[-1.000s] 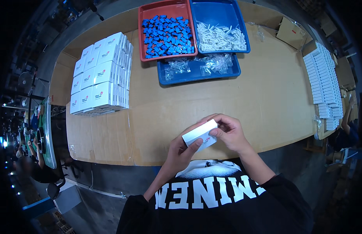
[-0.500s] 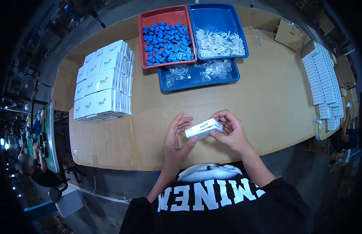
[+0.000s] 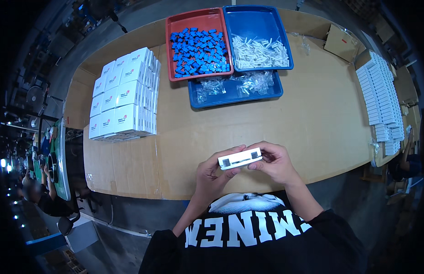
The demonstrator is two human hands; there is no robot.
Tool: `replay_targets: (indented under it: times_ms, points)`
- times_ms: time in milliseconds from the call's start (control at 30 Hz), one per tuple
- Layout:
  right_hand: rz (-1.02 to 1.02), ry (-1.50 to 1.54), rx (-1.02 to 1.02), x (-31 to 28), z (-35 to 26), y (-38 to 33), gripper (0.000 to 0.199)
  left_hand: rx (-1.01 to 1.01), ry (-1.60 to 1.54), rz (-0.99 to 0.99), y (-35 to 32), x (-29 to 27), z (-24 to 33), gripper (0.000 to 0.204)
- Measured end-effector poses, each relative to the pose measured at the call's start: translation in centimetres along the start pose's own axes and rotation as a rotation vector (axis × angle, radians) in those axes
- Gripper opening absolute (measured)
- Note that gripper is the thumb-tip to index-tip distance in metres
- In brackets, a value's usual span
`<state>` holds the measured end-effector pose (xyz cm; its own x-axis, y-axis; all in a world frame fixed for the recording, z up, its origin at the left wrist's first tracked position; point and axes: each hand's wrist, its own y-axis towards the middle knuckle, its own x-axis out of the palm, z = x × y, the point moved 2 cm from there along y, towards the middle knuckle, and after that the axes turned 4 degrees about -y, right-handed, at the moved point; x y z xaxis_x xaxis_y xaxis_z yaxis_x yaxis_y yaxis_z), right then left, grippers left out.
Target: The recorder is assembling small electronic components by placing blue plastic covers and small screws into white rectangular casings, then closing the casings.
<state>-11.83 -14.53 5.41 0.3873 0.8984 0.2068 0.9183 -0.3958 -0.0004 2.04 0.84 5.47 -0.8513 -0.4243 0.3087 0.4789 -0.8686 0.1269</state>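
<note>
Between both hands, above the near part of the table, is a small flat white box [image 3: 240,158]. Its narrow side faces up, with a dark square near each end and a dark slit between them. My left hand [image 3: 213,174] grips the left end, thumb below and fingers along the far side. The right end is pinched by my right hand [image 3: 277,165], its thumb on the near side and its fingers behind. What lies inside the box is hidden.
A stack of white cartons [image 3: 122,96] stands left. At the back are a red tray [image 3: 197,19] of blue parts, a blue tray [image 3: 253,23] of white sticks and a lower blue tray [image 3: 237,100] of clear bags. White boxes [image 3: 381,98] are piled right. Another person works far left.
The box has turned so its narrow side with the dark squares faces up. My left hand, loosely spread before, has closed on its left end.
</note>
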Motion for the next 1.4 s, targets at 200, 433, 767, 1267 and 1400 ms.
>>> replay_targets:
  times_ms: [200,433,767,1267,1400]
  points:
    - [-0.001,-0.092,-0.104,-0.1,-0.6,-0.1,0.039,0.090,0.120,-0.080,0.0,0.3,1.0,0.034]
    - [-0.009,-0.180,-0.161,0.1,-0.8,0.1,0.040,0.086,0.104,-0.080,-0.2,-0.2,0.5,0.035]
    - [0.058,-0.189,-0.172,0.7,-0.2,0.0,0.035,0.078,0.113,-0.070,-0.3,-0.1,0.5,0.035]
    - [0.056,-0.172,-0.173,0.5,0.4,0.0,0.030,0.088,0.122,-0.088,-0.2,0.0,0.4,0.035]
    - [0.046,-0.126,-0.153,0.5,0.6,0.0,0.029,0.085,0.148,-0.088,-0.2,0.0,0.4,0.035]
